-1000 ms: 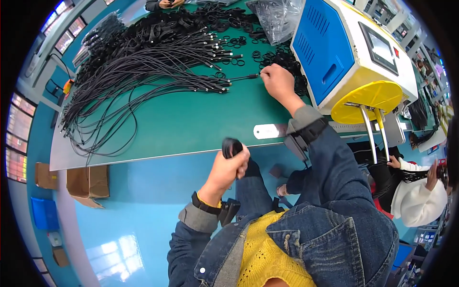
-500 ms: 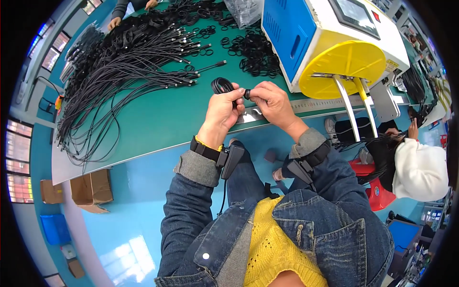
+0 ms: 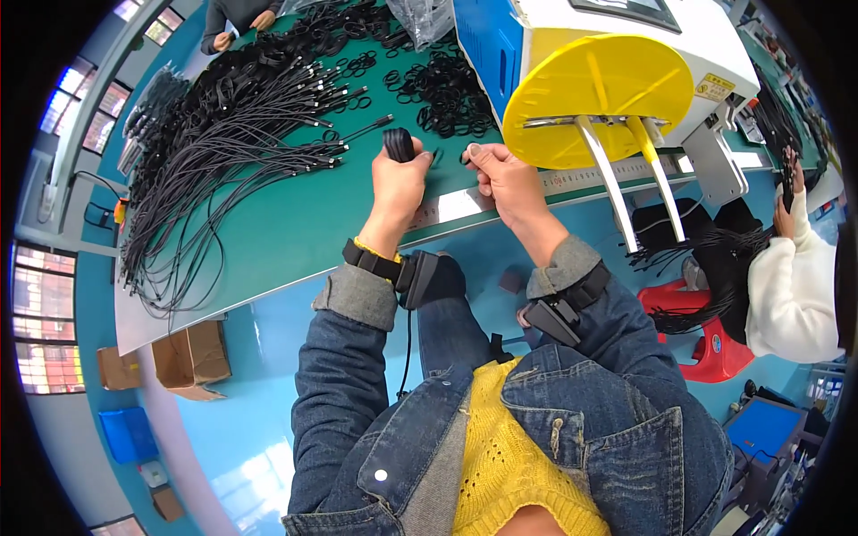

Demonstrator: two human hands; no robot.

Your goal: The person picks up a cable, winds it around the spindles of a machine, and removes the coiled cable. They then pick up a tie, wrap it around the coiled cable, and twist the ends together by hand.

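My left hand point(image 3: 399, 189) is closed around a wound coil of black cable point(image 3: 398, 143), whose loops stand up above the fist. To its right, my right hand point(image 3: 514, 186) is pinched, thumb against forefinger. A small dark thing point(image 3: 465, 155) shows at those fingertips, too small to name. A gap of green tabletop separates the two hands, both near the table's front edge. Left of them lies a big spread of black cables point(image 3: 241, 152) with metal-tipped plugs. Beyond my hands is a heap of small black bands point(image 3: 451, 98).
A white and blue machine with a yellow disc point(image 3: 545, 89) and two prongs stands right of my hands. A ruler strip point(image 3: 572, 181) runs along the table edge. Someone's hand point(image 3: 263, 20) is across the table; a person in white point(image 3: 800, 295) sits at right. Cardboard boxes point(image 3: 192, 357) sit below left.
My hands have parted: the right has drawn away from the left, which still holds the coil. The view has shifted, bringing the machine further left in the picture.
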